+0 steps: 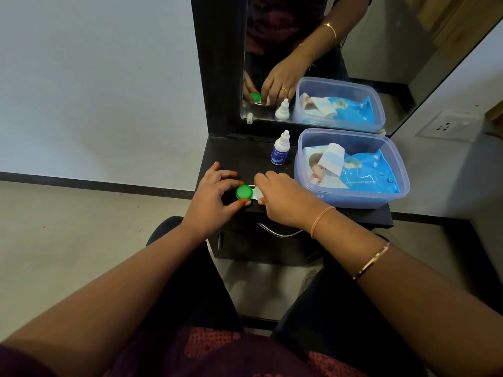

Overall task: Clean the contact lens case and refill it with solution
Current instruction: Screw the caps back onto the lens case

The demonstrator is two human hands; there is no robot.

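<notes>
The contact lens case [255,195] lies on the small black table [239,156] near its front edge. Its left cup carries a green cap [244,192]. My left hand [212,200] curls around that green cap, with thumb and fingertips touching its sides. My right hand [285,200] covers the case's right half, so I cannot see the cap there. A small white solution bottle [280,149] with a blue label stands upright behind the case, capped.
A translucent blue plastic tub [392,159] holding a pack of baby wet wipes [362,172] fills the table's right side. A mirror [367,63] leans at the back. A drawer handle [277,232] sits below the table's front edge.
</notes>
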